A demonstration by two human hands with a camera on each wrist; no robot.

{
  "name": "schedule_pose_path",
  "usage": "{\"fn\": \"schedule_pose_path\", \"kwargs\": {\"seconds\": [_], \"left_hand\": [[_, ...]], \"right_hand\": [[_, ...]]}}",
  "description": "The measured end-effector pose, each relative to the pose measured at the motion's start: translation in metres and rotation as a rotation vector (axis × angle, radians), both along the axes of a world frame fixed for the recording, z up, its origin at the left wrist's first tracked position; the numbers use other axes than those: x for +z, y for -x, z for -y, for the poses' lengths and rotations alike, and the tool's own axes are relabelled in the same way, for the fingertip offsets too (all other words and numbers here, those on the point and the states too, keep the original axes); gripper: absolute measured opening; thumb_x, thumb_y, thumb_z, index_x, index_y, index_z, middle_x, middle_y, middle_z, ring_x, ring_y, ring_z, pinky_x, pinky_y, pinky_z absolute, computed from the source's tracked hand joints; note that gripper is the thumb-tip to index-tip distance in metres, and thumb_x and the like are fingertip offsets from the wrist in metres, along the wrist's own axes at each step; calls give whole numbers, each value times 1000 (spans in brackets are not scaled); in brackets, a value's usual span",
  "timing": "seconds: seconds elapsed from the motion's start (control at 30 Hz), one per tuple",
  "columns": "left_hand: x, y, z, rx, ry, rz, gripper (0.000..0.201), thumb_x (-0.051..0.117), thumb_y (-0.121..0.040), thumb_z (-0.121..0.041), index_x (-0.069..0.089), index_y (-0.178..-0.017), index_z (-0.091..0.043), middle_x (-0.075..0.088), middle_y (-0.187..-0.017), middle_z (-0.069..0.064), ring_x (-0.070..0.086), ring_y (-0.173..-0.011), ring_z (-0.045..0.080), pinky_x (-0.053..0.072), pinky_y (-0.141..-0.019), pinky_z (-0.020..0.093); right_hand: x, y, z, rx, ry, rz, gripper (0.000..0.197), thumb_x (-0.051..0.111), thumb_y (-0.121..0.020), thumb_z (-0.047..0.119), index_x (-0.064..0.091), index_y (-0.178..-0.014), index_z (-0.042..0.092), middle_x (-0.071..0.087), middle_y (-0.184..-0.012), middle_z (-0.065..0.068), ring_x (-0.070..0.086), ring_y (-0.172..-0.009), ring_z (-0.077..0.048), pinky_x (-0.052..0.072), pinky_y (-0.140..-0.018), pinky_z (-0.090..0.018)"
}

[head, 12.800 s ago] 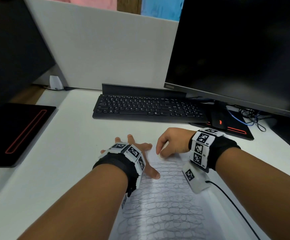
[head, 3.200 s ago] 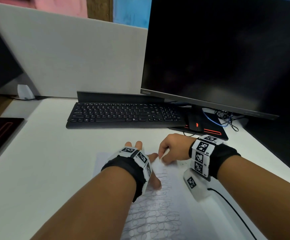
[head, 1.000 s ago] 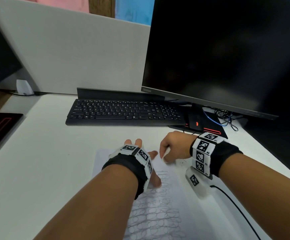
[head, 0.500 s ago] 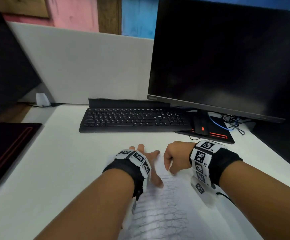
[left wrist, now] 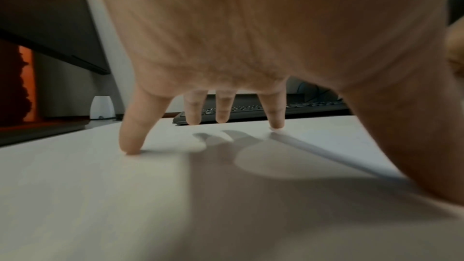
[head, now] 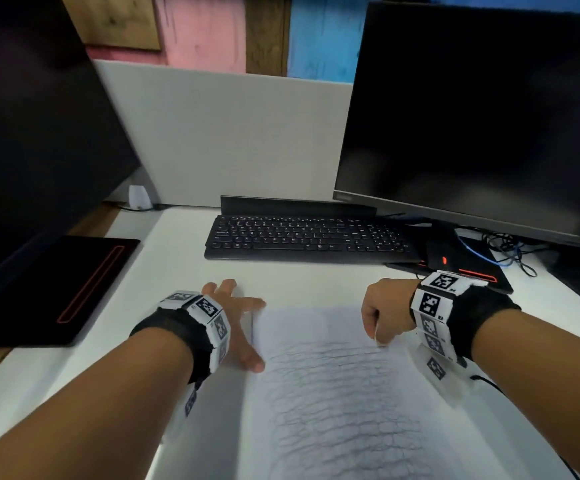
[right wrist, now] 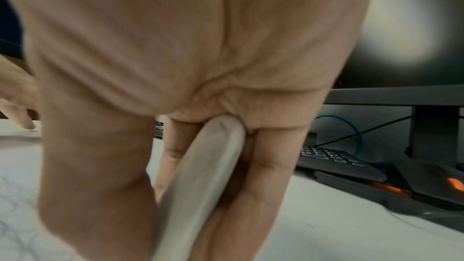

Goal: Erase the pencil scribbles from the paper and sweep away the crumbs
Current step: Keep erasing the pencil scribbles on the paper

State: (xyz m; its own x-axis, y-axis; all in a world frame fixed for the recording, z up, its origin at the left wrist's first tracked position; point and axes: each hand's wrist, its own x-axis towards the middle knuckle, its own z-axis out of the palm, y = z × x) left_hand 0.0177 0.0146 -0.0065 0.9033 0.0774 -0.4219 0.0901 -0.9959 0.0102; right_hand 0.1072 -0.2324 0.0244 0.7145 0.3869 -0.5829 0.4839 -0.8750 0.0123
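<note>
The right hand is curled around a pale, rounded, slab-like white eraser, pinched between thumb and fingers with its lower end pointing down at the sheet; in the head view only a sliver of it shows below the knuckles, at the far right edge of the scribbled area. The left hand lies spread and holds nothing, its straight fingers propped on their tips at the left margin of the thin white sheet of paper, which lies flat on the white tabletop in front of the black keyboard. Grey looping pencil scribbles cover most of the near part of the sheet, while the far strip looks blank, so the erasing seems at an early stage. The paper is light, limp and likely to slide or crease under rubbing, so it is best pinned flat close to the stroke. The eraser looks soft and grippy; holding it low, near the working end, should keep it from bending. No crumbs can be made out.
</note>
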Motion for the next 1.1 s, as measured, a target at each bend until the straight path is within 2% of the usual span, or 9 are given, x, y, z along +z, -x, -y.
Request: {"fn": "schedule_pose_path", "kwargs": {"seconds": [0.17,0.23,0.3,0.43,0.57,0.67,0.8,0.93,1.1], "left_hand": [[5,-1,0,-21,32,-61,94,77,-67,-62,23,-144,-58,1,-160,0,20,-146,32,30,-114,52],[2,-2,1,-11,24,-72,94,75,-66,-65,23,-144,-60,3,-160,1,16,-147,32,27,-115,53],[-1,-3,-1,-4,35,-83,96,76,-63,-67,22,-143,-61,5,-160,1,17,-146,33,28,-114,54],[-2,-5,-1,-21,13,-102,103,77,-57,-71,20,-142,-61,14,-155,2,26,-142,34,35,-110,53],[-4,-4,3,-19,-6,-78,101,77,-55,-71,24,-141,-58,22,-148,0,36,-135,33,40,-104,51],[-5,-5,4,-7,4,-80,99,78,-55,-70,27,-139,-59,25,-145,0,38,-132,34,40,-104,51],[-8,-6,3,-5,2,-73,103,77,-52,-73,22,-139,-63,25,-145,0,32,-135,34,38,-106,53],[-10,-6,2,-4,24,-57,99,77,-53,-72,28,-138,-60,27,-142,-2,32,-133,33,37,-106,52],[-13,-5,3,-8,16,-33,95,75,-52,-73,30,-135,-61,27,-140,-2,36,-130,33,39,-104,49]], "right_hand": [[5,-1,-10,8,69,-28,17,72,-81,12,76,-98,12,68,-79,3,55,-54,-3,45,-46,-12],[7,1,-16,20,48,5,13,70,-82,12,76,-93,14,70,-78,5,59,-59,-6,52,-56,-15],[5,5,-31,36,-104,78,10,70,-83,16,76,-90,20,74,-84,7,65,-69,-8,57,-70,-23],[0,20,-77,22,-407,-13,10,73,-82,19,71,-82,29,66,-63,15,60,-55,2,47,-60,-15],[-6,23,-108,83,-381,-12,14,74,-79,16,76,-93,21,62,-57,14,57,-54,0,43,-54,-13],[-9,24,-118,116,-372,-14,13,75,-78,16,77,-90,19,60,-53,14,56,-51,1,42,-53,-13],[-8,28,-117,149,-353,-78,13,75,-78,17,77,-91,19,60,-52,14,56,-51,1,42,-52,-10],[-8,26,-113,136,-387,-1,15,75,-79,18,77,-93,20,59,-56,15,55,-58,0,41,-54,-13],[-9,29,-116,186,-344,-83,13,75,-78,19,76,-90,25,70,-78,9,66,-81,-12,41,-58,-14]]}}
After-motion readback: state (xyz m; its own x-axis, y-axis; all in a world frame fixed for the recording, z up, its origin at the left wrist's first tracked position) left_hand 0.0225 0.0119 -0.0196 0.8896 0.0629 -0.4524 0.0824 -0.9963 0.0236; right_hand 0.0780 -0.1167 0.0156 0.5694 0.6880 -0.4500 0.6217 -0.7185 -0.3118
